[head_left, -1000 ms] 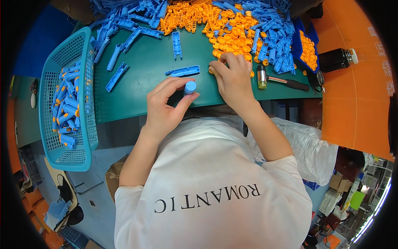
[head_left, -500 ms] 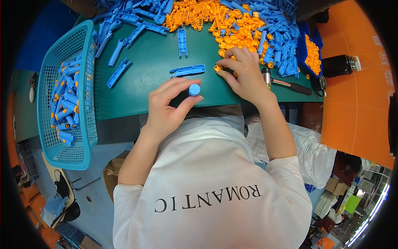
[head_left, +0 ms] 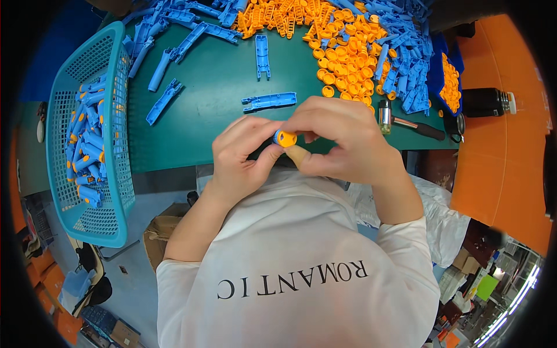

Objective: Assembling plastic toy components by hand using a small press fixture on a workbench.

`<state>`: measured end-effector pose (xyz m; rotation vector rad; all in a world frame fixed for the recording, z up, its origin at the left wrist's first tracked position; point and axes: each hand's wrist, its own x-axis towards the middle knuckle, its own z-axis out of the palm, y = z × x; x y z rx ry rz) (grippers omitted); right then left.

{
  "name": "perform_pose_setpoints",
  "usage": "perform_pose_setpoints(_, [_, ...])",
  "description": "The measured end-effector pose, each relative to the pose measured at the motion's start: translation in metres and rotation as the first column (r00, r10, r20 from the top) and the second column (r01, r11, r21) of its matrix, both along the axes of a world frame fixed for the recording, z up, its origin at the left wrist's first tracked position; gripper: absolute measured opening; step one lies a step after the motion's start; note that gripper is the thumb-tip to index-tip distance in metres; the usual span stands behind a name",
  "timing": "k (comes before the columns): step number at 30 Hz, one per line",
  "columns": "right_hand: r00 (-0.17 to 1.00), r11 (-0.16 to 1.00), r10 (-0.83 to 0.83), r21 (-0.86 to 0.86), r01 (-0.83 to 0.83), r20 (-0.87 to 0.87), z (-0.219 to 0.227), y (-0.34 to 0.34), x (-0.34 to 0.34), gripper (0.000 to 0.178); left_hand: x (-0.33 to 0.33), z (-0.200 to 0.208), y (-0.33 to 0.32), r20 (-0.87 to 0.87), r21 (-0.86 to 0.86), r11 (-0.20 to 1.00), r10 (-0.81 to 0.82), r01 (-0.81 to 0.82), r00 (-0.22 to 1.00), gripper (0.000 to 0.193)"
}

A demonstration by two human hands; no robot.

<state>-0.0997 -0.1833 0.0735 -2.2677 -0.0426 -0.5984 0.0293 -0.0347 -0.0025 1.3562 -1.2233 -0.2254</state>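
Note:
My left hand (head_left: 241, 153) grips a blue plastic tube (head_left: 275, 138) with its end turned upward; most of the tube is hidden by the fingers. Over that end sits an orange cap (head_left: 286, 138) with a dark hole, pinched by my right hand (head_left: 351, 139). Whether the cap is fully seated I cannot tell. Just beyond my hands lies a blue half shell (head_left: 270, 101), with another half shell (head_left: 262, 57) farther off. A heap of loose orange caps (head_left: 348, 66) spreads beyond my right hand.
A turquoise basket (head_left: 123, 156) at the left holds several blue tubes with orange ends. Blue shells (head_left: 406, 75) and ladder-like orange pieces (head_left: 278, 17) pile up at the back. A hammer-like tool (head_left: 420, 129), blue bin (head_left: 436, 75) and black bottle (head_left: 484, 102) are at the right.
My right hand has moved left from the cap heap, bringing an orange cap onto the end of the blue tube. The left hand still holds the tube.

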Motion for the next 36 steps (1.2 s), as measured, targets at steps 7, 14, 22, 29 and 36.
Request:
perform_pose_setpoints(7, [0.993,0.997,0.016,-0.077,-0.025,-0.113,0.011,-0.002,0.002,0.028,0.001,-0.004,0.001,0.027,-0.006,1.000,-0.008,0.008,1.000,0.030])
perform_pose_setpoints(14, [0.988,0.994,0.040,-0.097,-0.055,-0.152,0.012,-0.006,0.002,0.026,-0.002,-0.007,-0.001,0.064,-0.021,1.000,0.007,-0.005,0.998,0.033])
perform_pose_setpoints(22, [0.986,0.962,-0.157,0.217,0.164,-0.050,0.001,-0.001,-0.029,0.039,-0.002,-0.011,-0.006,0.260,-0.202,0.979,0.029,0.025,0.965,0.051])
perform_pose_setpoints(29, [0.712,0.703,-0.682,-0.419,0.575,-0.168,-0.014,-0.080,-0.164,0.024,-0.001,-0.009,-0.001,0.206,-0.191,0.981,0.011,0.029,0.978,0.048])
perform_pose_setpoints(36, [0.769,0.659,-0.629,-0.603,0.450,-0.114,-0.030,-0.103,-0.171,0.022,-0.008,0.002,-0.002,0.230,-0.182,0.983,0.038,0.004,0.972,0.039])
